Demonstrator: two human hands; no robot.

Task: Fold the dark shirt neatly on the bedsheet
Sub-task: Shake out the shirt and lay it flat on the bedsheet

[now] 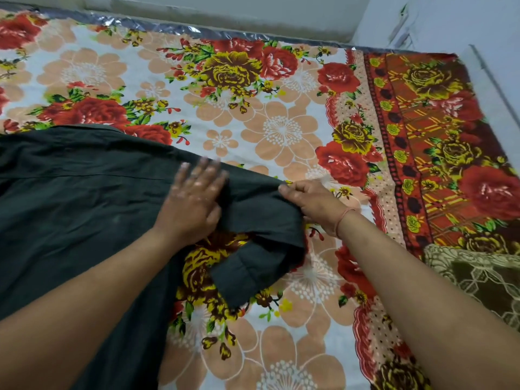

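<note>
The dark shirt lies spread over the left half of the flowered bedsheet, its collar toward the far side. My left hand rests flat on the shirt near the shoulder, fingers apart and slightly blurred. My right hand pinches the upper edge of the shirt's sleeve. The sleeve is bent back on itself, and its cuff end points down toward me over the sheet.
A brown patterned blanket or pillow sits at the right edge of the bed. A pale wall runs along the far side of the mattress, and a white wall closes off the right.
</note>
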